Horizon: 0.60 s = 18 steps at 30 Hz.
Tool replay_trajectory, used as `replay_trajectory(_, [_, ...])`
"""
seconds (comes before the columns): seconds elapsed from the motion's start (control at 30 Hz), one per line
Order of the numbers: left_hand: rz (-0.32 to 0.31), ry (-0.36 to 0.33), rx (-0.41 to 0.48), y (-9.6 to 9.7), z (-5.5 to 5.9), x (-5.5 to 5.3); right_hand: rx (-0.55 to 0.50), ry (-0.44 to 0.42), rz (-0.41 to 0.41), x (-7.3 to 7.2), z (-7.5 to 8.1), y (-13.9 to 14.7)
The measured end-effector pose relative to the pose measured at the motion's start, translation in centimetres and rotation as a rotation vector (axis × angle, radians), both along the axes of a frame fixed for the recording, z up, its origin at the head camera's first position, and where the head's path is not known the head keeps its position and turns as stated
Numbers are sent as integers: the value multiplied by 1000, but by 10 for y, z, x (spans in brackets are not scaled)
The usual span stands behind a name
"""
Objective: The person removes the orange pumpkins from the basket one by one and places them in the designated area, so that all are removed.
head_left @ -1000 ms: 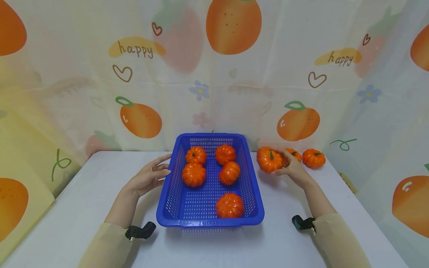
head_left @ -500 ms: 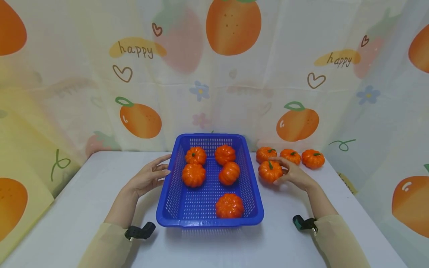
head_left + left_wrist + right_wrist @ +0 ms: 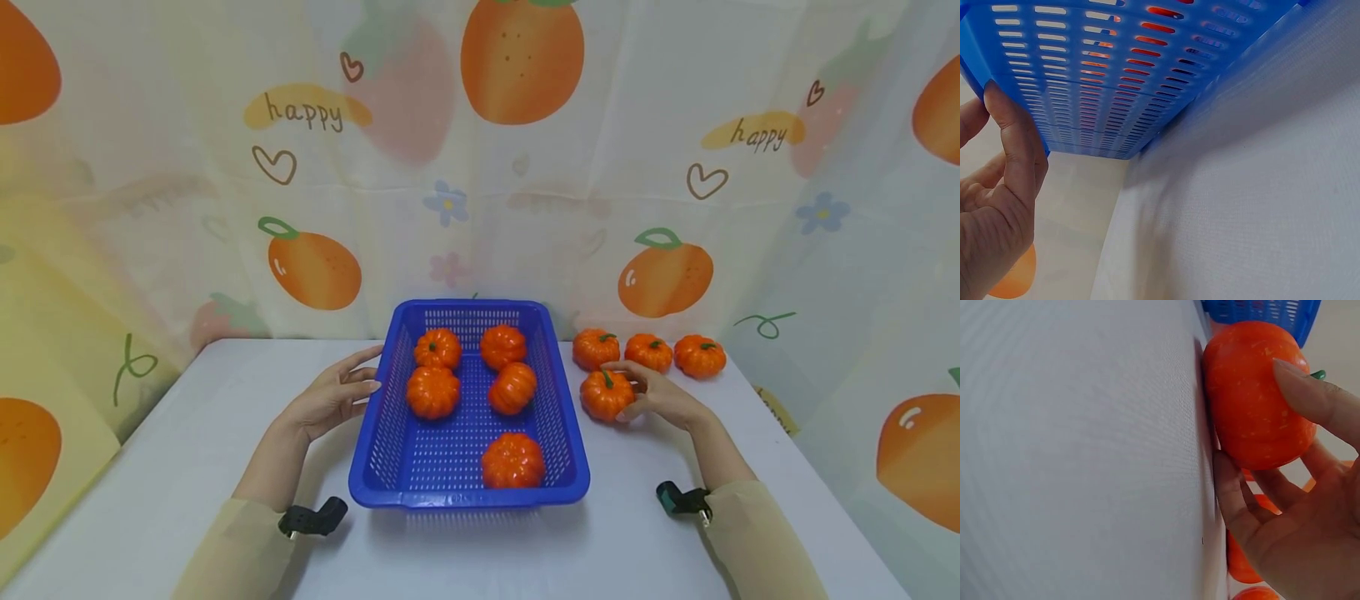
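A blue plastic basket (image 3: 468, 500) with slotted sides stands mid-table and holds several small orange pumpkins (image 3: 434, 392). My left hand (image 3: 337, 396) touches the basket's left rim with spread, relaxed fingers; in the left wrist view fingertips (image 3: 999, 103) meet the rim. Right of the basket, my right hand (image 3: 663, 398) grips another orange pumpkin (image 3: 604, 397) with a green stem. Its thumb and fingers lie on either side of that pumpkin, as the right wrist view shows. The held pumpkin (image 3: 1254, 394) sits right at the table surface, stem up.
Behind the right hand, three pumpkins (image 3: 701, 357) stand in a row along the table's back edge. A fruit-patterned curtain (image 3: 480, 208) hangs behind the white table (image 3: 187, 433). Each wrist wears a small black camera (image 3: 681, 500).
My right hand has brought its pumpkin forward from the back row, toward me, uncovering the pumpkins behind it. The left hand and the basket have stayed in place.
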<state>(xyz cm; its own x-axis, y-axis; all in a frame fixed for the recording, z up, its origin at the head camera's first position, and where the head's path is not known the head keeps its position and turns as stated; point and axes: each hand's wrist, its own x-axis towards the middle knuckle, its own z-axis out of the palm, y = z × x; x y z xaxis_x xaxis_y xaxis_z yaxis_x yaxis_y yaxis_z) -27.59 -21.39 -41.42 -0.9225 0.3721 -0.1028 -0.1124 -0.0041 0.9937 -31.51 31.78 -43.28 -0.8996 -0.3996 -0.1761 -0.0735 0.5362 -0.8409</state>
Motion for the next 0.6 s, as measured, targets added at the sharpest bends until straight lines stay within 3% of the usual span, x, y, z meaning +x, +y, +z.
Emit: replay_trajectory(0.6, [24, 4, -32, 2, 2, 3, 7, -29, 3, 0, -1, 2])
